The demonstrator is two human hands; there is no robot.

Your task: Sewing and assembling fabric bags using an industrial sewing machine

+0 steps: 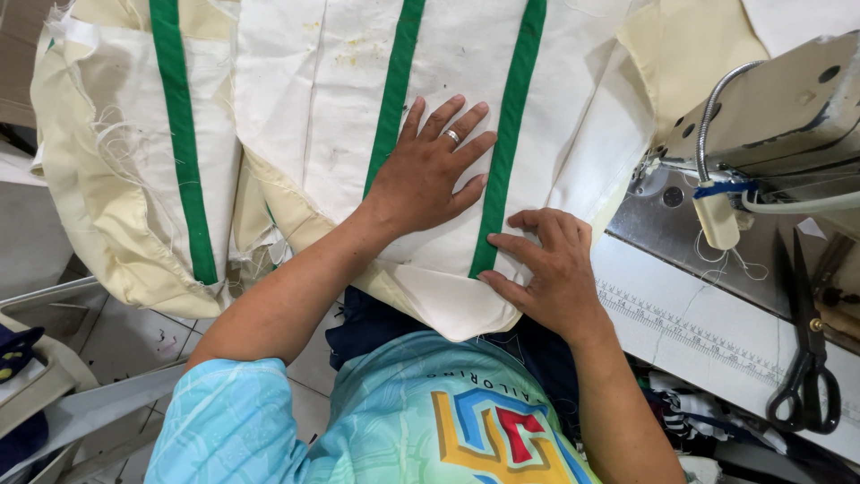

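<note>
The cream fabric [448, 54] with green stripes [511, 134] runs off the top edge, its full extent unseen. A sewing machine [770, 116] is cut off at the right edge, its needle out of sight. The left hand [425, 170] and right hand [546, 269] cover the cloth beneath their palms. Black scissors [806, 358] partly overlap a ruler strip [681, 332], its markings too small to read.

left hand [428, 170] flat, right hand [548, 269] fingers bent
</note>
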